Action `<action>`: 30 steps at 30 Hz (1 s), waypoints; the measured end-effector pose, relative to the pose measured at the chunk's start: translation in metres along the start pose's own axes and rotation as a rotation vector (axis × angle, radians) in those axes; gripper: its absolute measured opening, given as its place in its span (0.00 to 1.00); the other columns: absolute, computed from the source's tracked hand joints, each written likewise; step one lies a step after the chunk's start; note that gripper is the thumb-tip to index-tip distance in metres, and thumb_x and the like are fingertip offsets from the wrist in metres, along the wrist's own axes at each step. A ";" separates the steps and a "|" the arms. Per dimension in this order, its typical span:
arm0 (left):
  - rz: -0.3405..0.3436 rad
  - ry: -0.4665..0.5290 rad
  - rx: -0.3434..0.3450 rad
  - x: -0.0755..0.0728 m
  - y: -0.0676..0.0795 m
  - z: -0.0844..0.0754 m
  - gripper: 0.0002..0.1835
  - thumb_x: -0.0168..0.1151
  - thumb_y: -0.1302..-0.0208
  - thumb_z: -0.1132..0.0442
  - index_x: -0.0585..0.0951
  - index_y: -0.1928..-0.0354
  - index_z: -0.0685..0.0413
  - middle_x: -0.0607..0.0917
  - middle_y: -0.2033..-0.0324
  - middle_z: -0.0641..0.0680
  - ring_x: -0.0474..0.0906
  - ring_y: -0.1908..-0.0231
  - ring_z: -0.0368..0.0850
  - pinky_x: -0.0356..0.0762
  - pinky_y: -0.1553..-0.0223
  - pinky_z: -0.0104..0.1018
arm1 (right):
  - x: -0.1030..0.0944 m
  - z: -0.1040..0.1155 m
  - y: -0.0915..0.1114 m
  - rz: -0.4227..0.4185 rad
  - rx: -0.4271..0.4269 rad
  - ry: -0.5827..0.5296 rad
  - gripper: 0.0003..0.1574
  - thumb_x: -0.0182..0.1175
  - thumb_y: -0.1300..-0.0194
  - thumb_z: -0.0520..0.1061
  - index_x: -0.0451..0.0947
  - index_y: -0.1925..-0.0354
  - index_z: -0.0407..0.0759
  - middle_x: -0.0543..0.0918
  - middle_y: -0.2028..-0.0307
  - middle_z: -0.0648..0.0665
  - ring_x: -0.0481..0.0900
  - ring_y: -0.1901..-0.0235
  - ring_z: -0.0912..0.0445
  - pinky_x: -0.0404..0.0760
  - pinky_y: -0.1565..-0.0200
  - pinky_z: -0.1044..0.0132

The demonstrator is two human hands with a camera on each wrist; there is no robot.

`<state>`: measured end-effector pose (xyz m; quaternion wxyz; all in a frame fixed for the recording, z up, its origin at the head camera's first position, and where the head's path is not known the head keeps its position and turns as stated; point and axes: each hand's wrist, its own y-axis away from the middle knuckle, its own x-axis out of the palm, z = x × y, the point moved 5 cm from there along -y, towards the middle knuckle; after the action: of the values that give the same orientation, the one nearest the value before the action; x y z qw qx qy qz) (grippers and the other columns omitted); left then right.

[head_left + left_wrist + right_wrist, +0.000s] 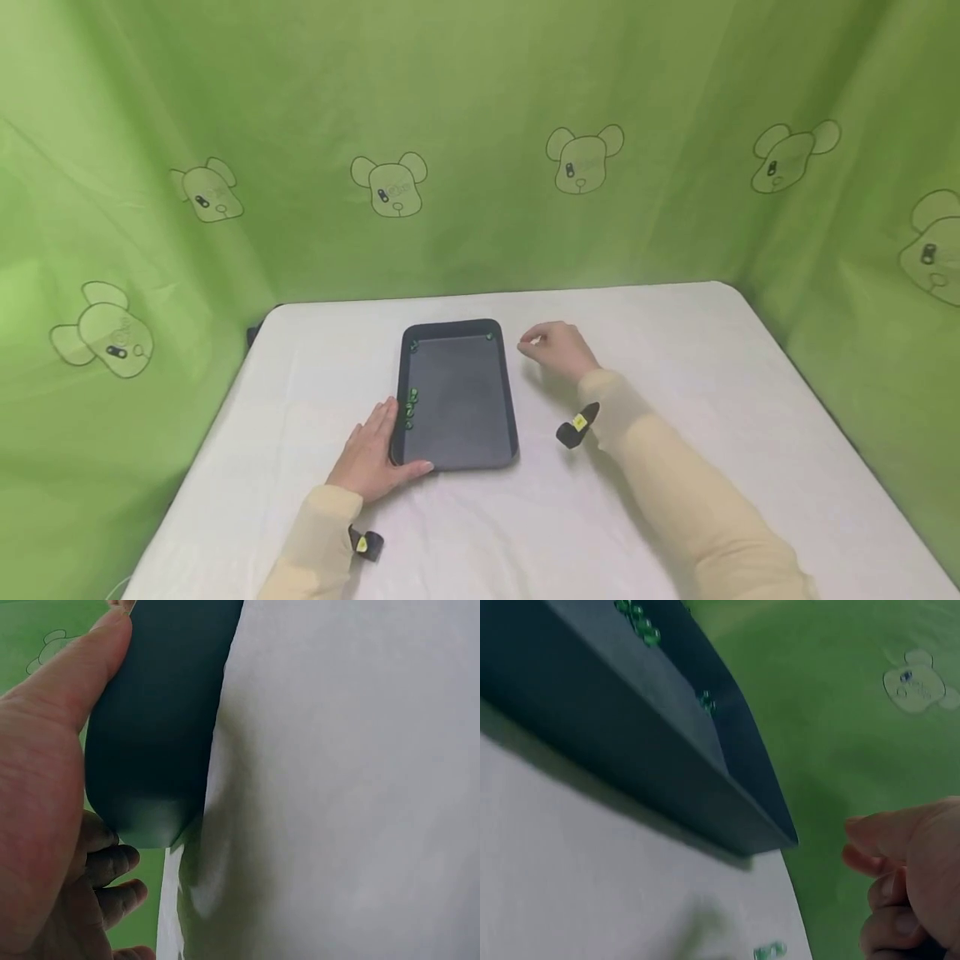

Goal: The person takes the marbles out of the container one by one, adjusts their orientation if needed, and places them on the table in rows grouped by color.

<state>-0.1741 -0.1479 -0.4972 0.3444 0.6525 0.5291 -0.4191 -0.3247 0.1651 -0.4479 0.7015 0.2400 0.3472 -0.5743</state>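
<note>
Tray (457,400): dark, shallow, rectangular, flat on the worktop (712,350), short side toward the person. White cloth covers the worktop all round the tray.

Left hand (372,454): on the tray's near-left corner, spread wide, thumb along the near wall, straight fingers against the left wall.

Right hand (561,350): off the tray's right side, level with its far end, near it but apart. Fingers curled, thumb and forefinger tips close together, narrow; no marble showing between them.

Green marbles, inside the tray:
- a short line (409,410) along the left wall, in the near half, close to the left hand's fingers
- a small cluster (414,346) at the far-left corner
- one marble (490,337) at the far-right corner

More in the right wrist view: loose marbles (770,950) outside the tray, on the cloth off its right side. Exact count too small to read.

Both forearms come in from the tray's near side, in cream sleeves (675,475). Black strap (577,425) at each wrist, yellow tag on it. Green curtain (480,83) with outlined animal heads stands beyond the tray and to both sides.
</note>
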 end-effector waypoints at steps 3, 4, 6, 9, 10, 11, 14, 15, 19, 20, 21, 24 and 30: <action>0.000 -0.001 0.005 -0.001 -0.001 0.000 0.65 0.62 0.54 0.25 0.47 0.25 0.58 0.53 0.27 0.59 0.47 0.27 0.53 0.47 0.29 0.55 | 0.009 0.018 0.000 0.018 -0.017 0.012 0.15 0.63 0.37 0.55 0.85 0.58 0.49 0.81 0.74 0.48 0.75 0.73 0.54 0.78 0.61 0.53; 0.001 -0.004 0.004 -0.001 -0.002 0.001 0.65 0.61 0.54 0.24 0.47 0.25 0.58 0.53 0.27 0.59 0.47 0.27 0.53 0.47 0.29 0.55 | 0.013 0.025 0.000 0.030 -0.029 0.016 0.14 0.63 0.37 0.54 0.85 0.57 0.49 0.79 0.75 0.48 0.74 0.75 0.54 0.78 0.63 0.52; 0.007 -0.004 0.001 -0.001 -0.003 0.001 0.66 0.61 0.54 0.24 0.47 0.25 0.58 0.53 0.26 0.58 0.47 0.27 0.53 0.47 0.29 0.54 | 0.021 0.037 -0.001 0.048 -0.054 0.018 0.13 0.64 0.37 0.52 0.85 0.58 0.48 0.79 0.76 0.49 0.73 0.76 0.55 0.79 0.65 0.53; 0.016 0.006 -0.010 0.000 -0.004 0.002 0.65 0.62 0.54 0.25 0.46 0.25 0.58 0.53 0.26 0.58 0.46 0.27 0.53 0.46 0.29 0.54 | 0.035 0.054 -0.001 0.086 -0.106 0.013 0.11 0.65 0.38 0.50 0.85 0.59 0.47 0.79 0.76 0.50 0.74 0.78 0.57 0.77 0.72 0.61; 0.022 0.007 -0.015 0.000 -0.003 0.002 0.65 0.62 0.53 0.25 0.46 0.24 0.58 0.52 0.26 0.58 0.46 0.27 0.52 0.46 0.29 0.54 | 0.040 0.058 -0.001 0.100 -0.120 0.012 0.11 0.65 0.37 0.50 0.85 0.59 0.47 0.79 0.76 0.50 0.74 0.78 0.57 0.76 0.73 0.63; 0.026 0.011 -0.015 0.000 -0.003 0.002 0.65 0.63 0.53 0.26 0.46 0.24 0.58 0.52 0.26 0.58 0.46 0.27 0.53 0.46 0.29 0.54 | 0.045 0.062 0.000 0.112 -0.129 0.012 0.11 0.66 0.38 0.50 0.85 0.59 0.47 0.79 0.77 0.51 0.74 0.79 0.57 0.76 0.74 0.65; 0.034 0.009 -0.019 0.001 -0.003 0.001 0.65 0.62 0.53 0.25 0.46 0.24 0.58 0.52 0.26 0.58 0.46 0.27 0.52 0.46 0.29 0.54 | 0.058 0.073 0.003 0.153 -0.146 0.019 0.11 0.65 0.38 0.51 0.85 0.59 0.49 0.77 0.80 0.51 0.74 0.81 0.58 0.75 0.75 0.65; 0.037 0.006 -0.022 0.001 -0.002 0.001 0.65 0.62 0.53 0.25 0.45 0.24 0.57 0.52 0.26 0.58 0.45 0.27 0.52 0.46 0.29 0.54 | 0.062 0.076 0.004 0.164 -0.152 0.019 0.11 0.66 0.38 0.51 0.85 0.59 0.49 0.77 0.80 0.52 0.74 0.81 0.59 0.75 0.75 0.65; 0.039 0.013 -0.025 0.001 -0.002 0.000 0.65 0.62 0.53 0.25 0.45 0.24 0.58 0.52 0.26 0.58 0.45 0.27 0.52 0.46 0.29 0.55 | 0.075 0.088 0.008 0.226 -0.175 0.013 0.10 0.65 0.38 0.52 0.85 0.59 0.50 0.80 0.80 0.52 0.74 0.83 0.60 0.74 0.78 0.67; 0.040 0.015 -0.025 0.001 -0.002 0.000 0.65 0.62 0.53 0.25 0.45 0.24 0.58 0.52 0.26 0.58 0.45 0.27 0.53 0.46 0.29 0.55 | 0.078 0.090 0.009 0.244 -0.181 0.011 0.10 0.65 0.38 0.51 0.85 0.60 0.50 0.81 0.80 0.51 0.74 0.83 0.60 0.73 0.80 0.68; 0.043 0.017 -0.026 0.001 -0.002 0.000 0.65 0.62 0.53 0.25 0.45 0.24 0.58 0.51 0.26 0.58 0.45 0.27 0.53 0.46 0.29 0.55 | 0.080 0.093 0.011 0.262 -0.187 0.009 0.09 0.65 0.38 0.51 0.85 0.60 0.50 0.81 0.80 0.51 0.73 0.84 0.61 0.72 0.81 0.68; 0.045 0.013 -0.020 0.001 -0.002 0.000 0.65 0.61 0.52 0.25 0.45 0.25 0.58 0.51 0.26 0.58 0.45 0.27 0.53 0.47 0.29 0.54 | 0.086 0.102 0.014 0.307 -0.205 0.014 0.07 0.66 0.38 0.49 0.85 0.61 0.50 0.80 0.83 0.49 0.71 0.87 0.61 0.69 0.85 0.70; 0.042 0.004 -0.015 0.001 -0.002 0.002 0.66 0.60 0.53 0.23 0.45 0.25 0.58 0.51 0.26 0.58 0.46 0.27 0.53 0.47 0.29 0.54 | 0.096 0.115 0.015 0.338 -0.271 0.106 0.07 0.67 0.39 0.50 0.86 0.62 0.52 0.78 0.82 0.56 0.72 0.84 0.62 0.72 0.81 0.70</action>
<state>-0.1763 -0.1486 -0.4992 0.3568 0.6618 0.5191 -0.4064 -0.2766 0.0230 -0.4478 0.7943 0.2280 0.4125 -0.3833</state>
